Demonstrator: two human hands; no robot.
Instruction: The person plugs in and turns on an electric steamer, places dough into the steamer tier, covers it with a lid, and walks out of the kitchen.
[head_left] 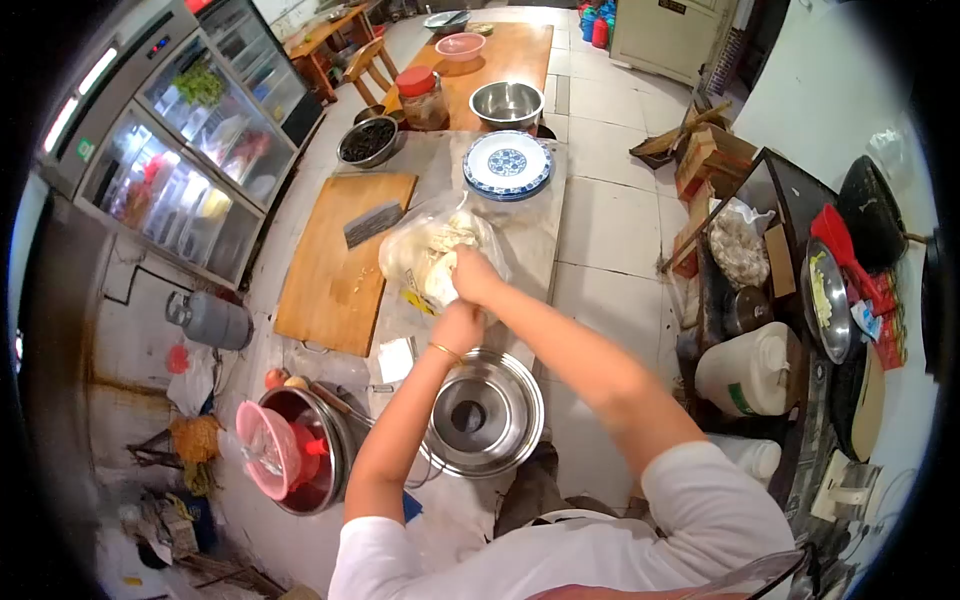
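Both my hands are at a clear plastic bag (403,257) that holds pale, cream-coloured pieces of food. My right hand (476,275) is closed at the bag's near right side, on something pale that I cannot make out. Just below it, my left hand (459,328) is closed at the bag's lower edge; what its fingers grip is hidden. A steel bowl (523,410) stands right below my hands. Left of the bag, a cleaver (373,224) lies on a wooden cutting board (325,270). Blue-and-white plates (507,160) are stacked beyond the bag.
At the far side are a steel bowl (507,103), a red-lidded jar (422,100) and a bowl of dark food (367,142). A pink basin (268,450) sits at lower left. Along the right stand a white jug (745,370) and a steel dish (828,300).
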